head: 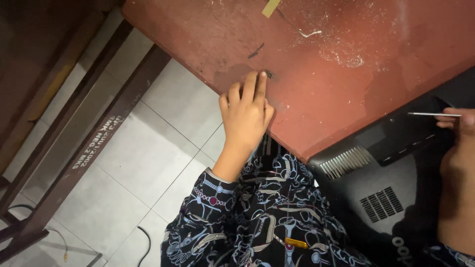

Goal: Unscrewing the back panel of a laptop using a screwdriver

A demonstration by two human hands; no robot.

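We see a worn red-brown table (346,99), scratched and dusted with pale specks and crumbs near its far side, with a strip of yellowish tape (270,8) at the top edge. Our left hand (246,113) lies flat near the table's corner, fingers pressed close together, the fingertips (261,79) touching a small dark screw (269,74) on the wood. At the right, our right hand (457,121) pinches a thin metal tool (433,114) that points left over a black laptop (391,183) lying underside up, its vent slots showing, half on the table and half over our lap. Below the table's edge we see white floor tiles (148,163), a dark wooden bench frame (89,133) and a black cable (147,242) on the floor
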